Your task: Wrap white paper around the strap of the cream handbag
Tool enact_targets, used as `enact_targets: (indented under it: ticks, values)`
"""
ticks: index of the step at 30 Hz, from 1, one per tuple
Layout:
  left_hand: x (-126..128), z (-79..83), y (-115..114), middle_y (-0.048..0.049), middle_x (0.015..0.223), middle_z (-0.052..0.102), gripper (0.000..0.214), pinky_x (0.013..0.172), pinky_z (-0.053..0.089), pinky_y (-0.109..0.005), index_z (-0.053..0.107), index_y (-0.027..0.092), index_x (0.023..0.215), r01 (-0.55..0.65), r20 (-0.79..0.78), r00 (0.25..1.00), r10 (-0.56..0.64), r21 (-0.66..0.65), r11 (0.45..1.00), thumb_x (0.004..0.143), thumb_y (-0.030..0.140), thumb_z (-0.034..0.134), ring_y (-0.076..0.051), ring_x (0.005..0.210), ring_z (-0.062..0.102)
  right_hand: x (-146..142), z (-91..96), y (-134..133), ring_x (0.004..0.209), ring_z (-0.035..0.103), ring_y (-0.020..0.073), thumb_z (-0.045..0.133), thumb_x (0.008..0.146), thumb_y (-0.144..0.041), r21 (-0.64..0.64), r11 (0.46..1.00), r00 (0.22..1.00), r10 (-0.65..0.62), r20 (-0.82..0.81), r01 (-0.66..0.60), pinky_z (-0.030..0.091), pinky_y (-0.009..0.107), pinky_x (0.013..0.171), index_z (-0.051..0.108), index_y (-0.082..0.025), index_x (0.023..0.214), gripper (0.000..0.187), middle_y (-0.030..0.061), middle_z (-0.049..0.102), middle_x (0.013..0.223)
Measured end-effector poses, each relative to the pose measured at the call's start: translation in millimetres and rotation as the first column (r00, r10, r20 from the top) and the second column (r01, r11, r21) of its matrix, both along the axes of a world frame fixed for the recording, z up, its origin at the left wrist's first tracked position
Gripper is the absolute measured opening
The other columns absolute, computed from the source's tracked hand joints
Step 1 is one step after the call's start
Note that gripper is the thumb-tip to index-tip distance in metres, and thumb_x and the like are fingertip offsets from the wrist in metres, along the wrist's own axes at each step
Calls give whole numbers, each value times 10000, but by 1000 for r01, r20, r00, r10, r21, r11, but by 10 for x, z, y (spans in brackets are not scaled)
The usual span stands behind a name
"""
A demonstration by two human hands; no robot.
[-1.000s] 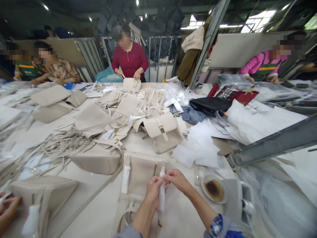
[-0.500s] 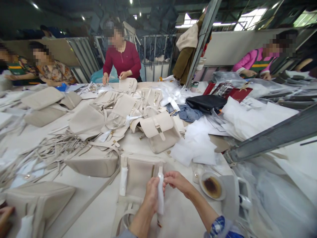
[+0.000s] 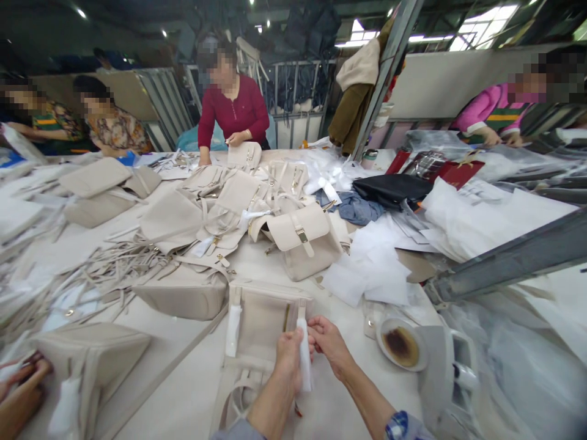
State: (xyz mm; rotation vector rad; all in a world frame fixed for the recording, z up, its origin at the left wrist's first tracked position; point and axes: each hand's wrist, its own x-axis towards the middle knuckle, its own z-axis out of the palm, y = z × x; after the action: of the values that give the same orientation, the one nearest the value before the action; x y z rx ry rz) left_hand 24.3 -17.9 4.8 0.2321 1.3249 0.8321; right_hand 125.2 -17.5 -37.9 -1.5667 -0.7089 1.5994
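the left hand (image 3: 288, 357) and the right hand (image 3: 326, 343) are meeting over a cream bag (image 3: 262, 324) that is lying flat on the table (image 3: 183, 391) right in front of the person. the fingers of both hands are pinching a white wrapped strap (image 3: 304, 360) on the bag's right side, the left from the left, the right from the right near its top. a second white wrapped strap (image 3: 233, 330) is lying on the bag's left side. a stained cup (image 3: 400, 346) is sitting just right of the hands. another person's hand (image 3: 21, 391) is resting by a bag at the left edge.
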Motion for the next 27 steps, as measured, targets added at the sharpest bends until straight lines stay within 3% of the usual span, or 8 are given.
enact_targets:
  ticks: [5, 11, 16, 20, 23, 25, 27]
  values:
    - [16, -26, -46, -22, 527, 623, 179, 427, 384, -215, 388, 198, 751, -63, -30, 998, 63, 2, 998, 882, 216, 508, -92, 383, 489, -21, 46, 5, 442, 379, 66, 608, 639, -428, -14, 1000, 999, 8, 33, -8, 261, 211, 435, 513, -153, 786, 326, -58, 482, 525]
    - [12, -13, -90, 36, 501, 583, 194, 477, 403, -211, 334, 221, 836, -88, -12, 996, 88, 34, 996, 859, 181, 522, -97, 430, 516, -5, 231, 27, 438, 429, 96, 582, 581, -285, -87, 996, 948, 4, -318, -34, 389, 251, 485, 498, -161, 840, 299, -62, 479, 504]
    - [5, -71, -126, 22, 547, 605, 230, 490, 410, -224, 357, 207, 936, -87, 64, 994, 83, 56, 995, 806, 133, 532, -106, 448, 525, 3, 248, 73, 396, 338, 78, 591, 698, -408, -181, 976, 843, 6, -538, -123, 253, 205, 388, 512, -164, 871, 310, -49, 461, 490]
    - [-89, -104, -135, -7, 611, 629, 358, 527, 436, -240, 425, 187, 936, -40, 273, 962, 32, 25, 999, 654, 99, 627, -118, 496, 556, -4, 241, 103, 358, 266, 65, 476, 776, -651, -154, 958, 811, 112, -575, -241, 178, 204, 355, 550, -148, 878, 518, -42, 423, 462]
    - [-187, -105, -117, -28, 669, 645, 417, 564, 455, -245, 490, 169, 903, 31, 408, 912, -48, 50, 998, 541, 96, 684, -132, 564, 596, -25, 251, 101, 373, 295, 57, 438, 719, -799, -90, 966, 804, 146, -577, -241, 190, 193, 349, 525, -166, 873, 657, -24, 487, 536]
    - [-224, -102, -105, -36, 682, 653, 412, 584, 462, -246, 524, 155, 878, 32, 404, 913, -53, 59, 998, 504, 77, 678, -135, 591, 606, -49, 243, 92, 369, 275, 35, 581, 660, -758, -60, 979, 851, 138, -506, -194, 198, 183, 336, 492, -165, 860, 632, -40, 494, 569]
    - [-231, -97, -100, -46, 653, 651, 355, 593, 470, -252, 549, 136, 822, 37, 385, 921, -66, 82, 996, 490, 71, 657, -131, 576, 595, -73, 222, 85, 376, 278, 16, 773, 582, -580, -13, 992, 909, 110, -402, -125, 208, 165, 331, 462, -167, 880, 596, -61, 509, 612]
